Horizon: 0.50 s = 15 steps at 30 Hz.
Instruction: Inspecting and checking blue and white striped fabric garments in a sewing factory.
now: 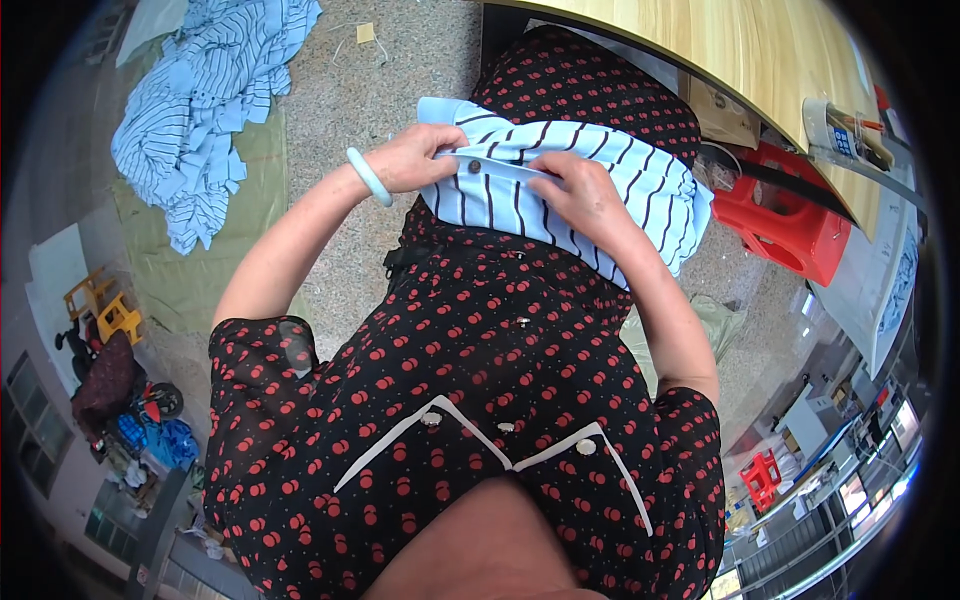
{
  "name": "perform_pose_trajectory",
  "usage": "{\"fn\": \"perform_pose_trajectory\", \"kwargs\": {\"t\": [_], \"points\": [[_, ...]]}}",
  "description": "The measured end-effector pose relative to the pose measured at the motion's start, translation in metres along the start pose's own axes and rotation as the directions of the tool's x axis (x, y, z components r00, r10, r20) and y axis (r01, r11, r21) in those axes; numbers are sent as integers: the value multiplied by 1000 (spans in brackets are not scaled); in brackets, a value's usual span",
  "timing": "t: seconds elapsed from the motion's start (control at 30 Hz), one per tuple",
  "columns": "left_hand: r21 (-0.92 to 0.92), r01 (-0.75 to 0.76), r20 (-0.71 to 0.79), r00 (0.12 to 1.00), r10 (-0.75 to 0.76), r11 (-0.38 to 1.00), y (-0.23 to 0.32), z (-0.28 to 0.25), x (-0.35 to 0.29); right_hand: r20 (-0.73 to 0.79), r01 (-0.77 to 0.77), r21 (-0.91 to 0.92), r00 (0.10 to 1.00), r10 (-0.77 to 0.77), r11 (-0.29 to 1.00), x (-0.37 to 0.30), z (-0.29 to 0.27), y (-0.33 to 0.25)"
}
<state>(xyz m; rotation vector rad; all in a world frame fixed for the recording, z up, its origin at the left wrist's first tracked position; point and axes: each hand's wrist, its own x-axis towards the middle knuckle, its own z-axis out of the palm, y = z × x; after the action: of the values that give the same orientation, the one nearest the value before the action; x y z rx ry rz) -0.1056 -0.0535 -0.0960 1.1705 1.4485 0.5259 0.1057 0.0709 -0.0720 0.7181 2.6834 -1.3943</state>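
Head view, looking straight down the body: a light blue striped shirt (pixel 590 175) lies across the lap, over a black dress (pixel 470 380) dotted with red. The left hand (pixel 415 158), a pale bangle (pixel 368 176) at its wrist, pinches the shirt's upper edge just beside a dark button (pixel 474 166), fingers curled shut on the cloth. The right hand (pixel 585 195) presses on the same band from the other side, fingertips closed on the fabric right of the button. The two hands are near each other, the button between them.

Around them: at upper left a pile (pixel 205 100) of more blue striped garments sits on the floor, partly on a green mat (pixel 200 270), well apart from the lap. A wooden table (pixel 740 50) curves along the top right, its edge close over the knees. Under it stands a red stool (pixel 790 215), with a cardboard box (pixel 725 115) beside it, the shirt's right end covering part of the view toward them. A yellow toy (pixel 105 310) stands at far left. A smaller red stool (pixel 762 472) sits at lower right.
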Motion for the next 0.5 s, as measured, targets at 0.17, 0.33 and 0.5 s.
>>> {"fn": "perform_pose_trajectory", "kwargs": {"t": [0.17, 0.33, 0.5], "points": [[393, -285, -288, 865, 411, 874, 29, 16, 22, -32, -1, -14, 999, 1, 1000, -8, 1, -1], [648, -123, -129, 955, 267, 752, 43, 29, 51, 2, 40, -171, 999, -40, 984, -8, 6, 2], [619, -158, -89, 959, 269, 769, 44, 25, 52, -118, 71, -110, 990, -84, 991, -8, 15, 8]]}}
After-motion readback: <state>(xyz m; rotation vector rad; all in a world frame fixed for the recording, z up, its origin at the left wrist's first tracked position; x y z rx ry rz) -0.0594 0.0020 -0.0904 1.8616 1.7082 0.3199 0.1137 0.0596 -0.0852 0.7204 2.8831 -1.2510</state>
